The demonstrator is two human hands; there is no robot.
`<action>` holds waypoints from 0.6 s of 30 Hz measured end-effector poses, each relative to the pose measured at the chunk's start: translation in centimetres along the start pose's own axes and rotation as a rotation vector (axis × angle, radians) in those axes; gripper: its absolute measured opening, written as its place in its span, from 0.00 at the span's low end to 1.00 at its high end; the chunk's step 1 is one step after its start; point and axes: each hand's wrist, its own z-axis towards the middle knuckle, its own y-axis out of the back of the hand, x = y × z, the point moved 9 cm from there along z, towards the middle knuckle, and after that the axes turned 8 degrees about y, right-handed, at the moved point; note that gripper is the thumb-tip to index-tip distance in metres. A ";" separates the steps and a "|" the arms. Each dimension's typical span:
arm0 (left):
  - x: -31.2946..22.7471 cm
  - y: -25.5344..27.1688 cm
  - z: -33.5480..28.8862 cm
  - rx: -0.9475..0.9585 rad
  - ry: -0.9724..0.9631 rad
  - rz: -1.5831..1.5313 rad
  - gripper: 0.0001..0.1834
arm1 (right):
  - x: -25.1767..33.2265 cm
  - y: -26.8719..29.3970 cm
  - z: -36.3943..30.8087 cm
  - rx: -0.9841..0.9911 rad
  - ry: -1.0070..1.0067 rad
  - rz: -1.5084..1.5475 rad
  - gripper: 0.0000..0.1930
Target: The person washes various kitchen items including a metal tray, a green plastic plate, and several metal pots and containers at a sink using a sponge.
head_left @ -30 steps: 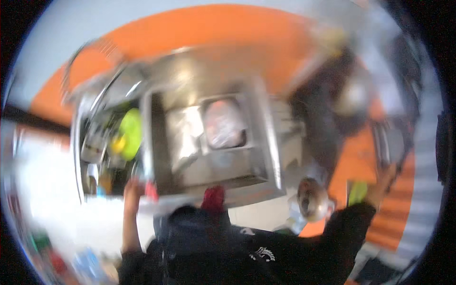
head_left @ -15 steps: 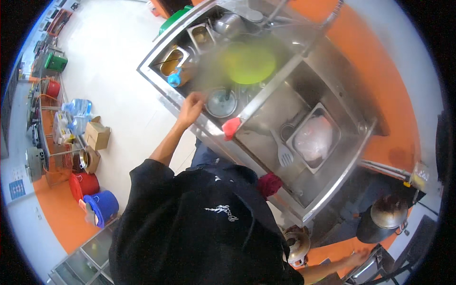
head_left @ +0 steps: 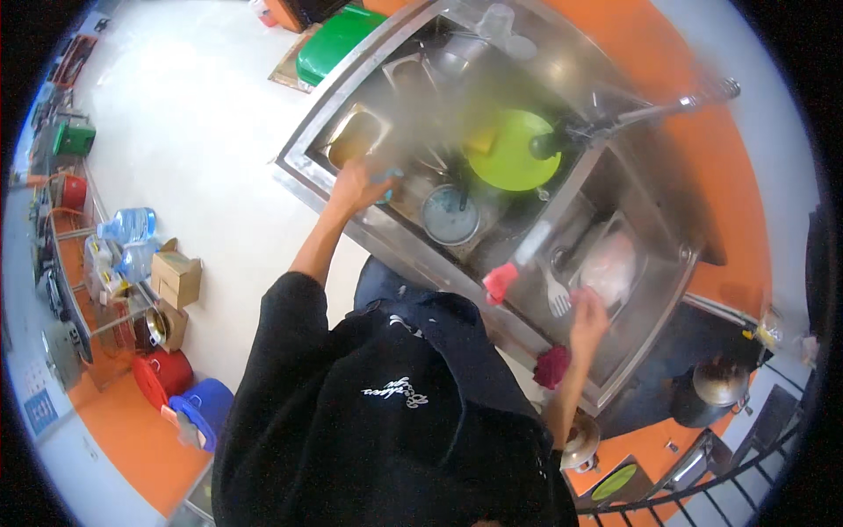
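My left hand (head_left: 354, 186) is over the left sink basin, its fingers closed round a bottle's blue top (head_left: 388, 186); the bottle's body is mostly hidden. Just behind it stands a steel food pan (head_left: 360, 133) with brownish contents. To its right is a round container (head_left: 450, 215) with cloudy liquid and a dark handle. My right hand (head_left: 589, 321), apparently empty with fingers partly extended, hovers over the right basin. Below and beside it lie a white slotted spatula (head_left: 557, 294) and a steel pan (head_left: 625, 297) holding a pale wrapped lump (head_left: 609, 265).
A lime-green bowl (head_left: 518, 162) sits in the left basin under the sprayer tap (head_left: 650, 112). A pink cloth (head_left: 500, 283) hangs on the divider, a dark red scrubber (head_left: 551, 366) on the front rim. A lidded pot (head_left: 720, 384) stands right. Haze blurs the left basin.
My left hand has moved from the sink's front edge onto the blue-topped bottle. My right hand has come from the far lower right to over the right basin. The view has shifted.
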 end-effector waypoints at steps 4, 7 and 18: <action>-0.9 -3.2 4.2 0.295 -0.272 -0.023 0.15 | 2.5 -12.5 2.3 0.240 -0.005 0.155 0.15; -2.1 -1.7 4.6 0.240 -0.585 -0.164 0.13 | 7.4 -21.1 3.1 0.419 0.010 0.094 0.14; -5.1 4.2 10.4 0.237 -0.245 -0.268 0.14 | 6.3 -29.3 5.4 0.469 0.052 0.242 0.27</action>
